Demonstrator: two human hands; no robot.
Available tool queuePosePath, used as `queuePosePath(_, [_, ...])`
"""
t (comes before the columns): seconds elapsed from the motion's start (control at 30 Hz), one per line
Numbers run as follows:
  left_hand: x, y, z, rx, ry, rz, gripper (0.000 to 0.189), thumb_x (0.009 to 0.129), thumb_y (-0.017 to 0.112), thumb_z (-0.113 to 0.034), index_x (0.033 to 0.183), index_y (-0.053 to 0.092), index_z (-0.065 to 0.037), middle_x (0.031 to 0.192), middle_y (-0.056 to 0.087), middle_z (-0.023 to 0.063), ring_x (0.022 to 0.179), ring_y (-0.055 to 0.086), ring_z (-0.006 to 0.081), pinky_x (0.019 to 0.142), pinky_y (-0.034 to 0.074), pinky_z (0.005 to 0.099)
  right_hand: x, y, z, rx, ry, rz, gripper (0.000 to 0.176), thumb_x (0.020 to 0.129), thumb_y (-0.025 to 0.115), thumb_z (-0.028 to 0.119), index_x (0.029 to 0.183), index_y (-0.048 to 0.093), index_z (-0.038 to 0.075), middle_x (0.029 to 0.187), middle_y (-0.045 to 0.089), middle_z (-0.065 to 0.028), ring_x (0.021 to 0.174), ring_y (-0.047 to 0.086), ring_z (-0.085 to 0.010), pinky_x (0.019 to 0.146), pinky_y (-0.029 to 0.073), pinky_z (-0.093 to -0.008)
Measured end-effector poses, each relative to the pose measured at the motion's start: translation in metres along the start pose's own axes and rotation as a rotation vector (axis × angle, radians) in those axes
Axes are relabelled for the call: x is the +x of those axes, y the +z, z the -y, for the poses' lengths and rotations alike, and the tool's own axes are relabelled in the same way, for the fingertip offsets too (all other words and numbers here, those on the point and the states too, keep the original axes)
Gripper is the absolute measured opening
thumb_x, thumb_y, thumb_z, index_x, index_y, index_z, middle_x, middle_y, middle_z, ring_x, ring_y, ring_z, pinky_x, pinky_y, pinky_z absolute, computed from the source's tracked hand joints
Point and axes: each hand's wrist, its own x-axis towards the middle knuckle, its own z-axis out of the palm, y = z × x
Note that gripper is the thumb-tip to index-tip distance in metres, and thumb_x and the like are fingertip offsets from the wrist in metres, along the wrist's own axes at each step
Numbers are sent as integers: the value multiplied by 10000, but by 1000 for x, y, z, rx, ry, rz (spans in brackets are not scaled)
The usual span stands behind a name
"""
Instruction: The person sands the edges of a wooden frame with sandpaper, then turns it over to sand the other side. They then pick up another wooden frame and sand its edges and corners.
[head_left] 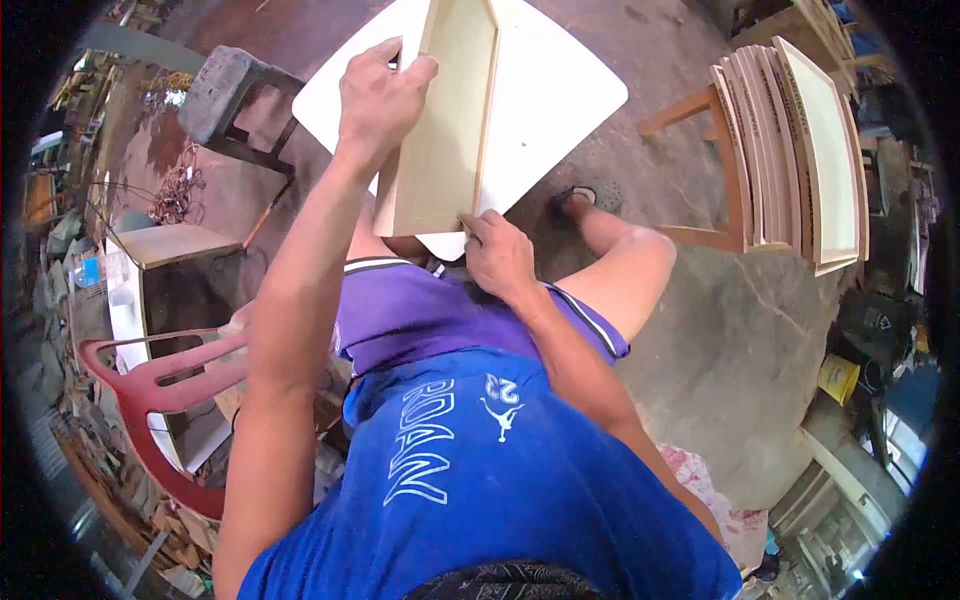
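Observation:
A long, shallow wooden frame with a pale panel [450,130] stands tilted over a white table [560,90], its near end close to my lap. My left hand [382,98] is closed over the frame's left side, thumb on the panel side and fingers on the outer side. At the near right corner of the frame is my right hand [500,252], with thumb and fingers pinched together against the edge. A small brownish bit shows at those fingertips, too small to name.
Several similar frames [790,150] stand in a row on a wooden stool [725,180] at right. A grey-topped stool [225,95] is at upper left. To my left are a red plastic chair [150,390] and an open box [165,245]. A yellow container [838,380] lies far right.

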Motion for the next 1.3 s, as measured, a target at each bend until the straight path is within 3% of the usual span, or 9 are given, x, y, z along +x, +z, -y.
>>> queuePosePath(0.23, [-2, 4, -5, -2, 1, 2, 416, 818, 659, -261, 1044, 724, 82, 791, 741, 204, 744, 722, 296, 783, 566, 396, -5, -30, 36, 174, -194, -108, 370, 839, 572, 52, 1167, 740, 28, 958, 674, -165, 869, 693, -384, 778, 570, -479])
queuePosePath(0.43, [1, 4, 0, 28, 27, -35, 385, 826, 656, -259, 1019, 726, 66, 772, 726, 202, 735, 710, 295, 763, 559, 399, -3, -80, 90, 391, -471, -185, 362, 793, 626, 19, 1142, 718, 51, 911, 647, -140, 858, 664, -365, 751, 561, -475])
queuePosePath(0.53, [1, 0, -8, 42, -57, 8, 351, 823, 657, -260, 956, 715, 59, 749, 700, 212, 719, 694, 315, 756, 551, 417, -3, -80, 90, 489, -433, -123, 365, 790, 637, 15, 1144, 718, 50, 915, 648, -138, 837, 657, -360, 750, 557, -468])
queuePosePath(0.6, [-4, 1, -15, 7, 10, -7, 325, 823, 653, -257, 905, 698, 54, 735, 679, 217, 702, 674, 334, 754, 545, 427, -2, -80, 89, 450, -470, -148, 374, 797, 622, -15, 1155, 720, 30, 940, 661, -147, 827, 661, -349, 745, 556, -441])
queuePosePath(0.73, [0, 4, -5, 16, -3, -15, 322, 823, 648, -252, 907, 699, 55, 736, 683, 213, 694, 667, 338, 754, 542, 435, 1, -77, 79, 298, -470, -163, 382, 804, 604, -52, 1161, 723, 15, 970, 679, -154, 825, 667, -338, 742, 555, -416])
queuePosePath(0.83, [-5, 0, -8, 78, 49, -23, 333, 823, 646, -251, 919, 700, 62, 795, 704, 224, 753, 686, 345, 785, 543, 439, -3, -84, 93, 383, -493, -163, 385, 798, 613, -45, 1158, 728, 34, 973, 680, -149, 839, 667, -340, 747, 554, -427])
queuePosePath(0.9, [-5, -2, -20, -30, -90, 44, 371, 820, 657, -244, 1002, 716, 73, 899, 715, 254, 831, 696, 377, 833, 545, 446, -6, -77, 85, 333, -476, -179, 381, 796, 616, -40, 1151, 730, 39, 970, 682, -147, 847, 668, -343, 752, 554, -429])
queuePosePath(1.17, [-1, 7, -2, 27, 8, 22, 411, 852, 675, -243, 1151, 732, 33, 1093, 691, 285, 1009, 668, 391, 943, 521, 447, -8, -72, 77, 332, -466, -254, 379, 781, 628, -19, 1129, 740, 77, 933, 673, -129, 840, 655, -354, 737, 535, -457])
queuePosePath(1.3, [-4, 7, -13, -59, 32, 57, 359, 866, 646, -171, 1152, 724, 33, 1007, 683, 247, 927, 668, 335, 843, 532, 449, -12, -82, 84, 361, -450, -239, 411, 786, 632, -5, 1178, 724, 80, 925, 641, -136, 866, 645, -362, 745, 531, -469])
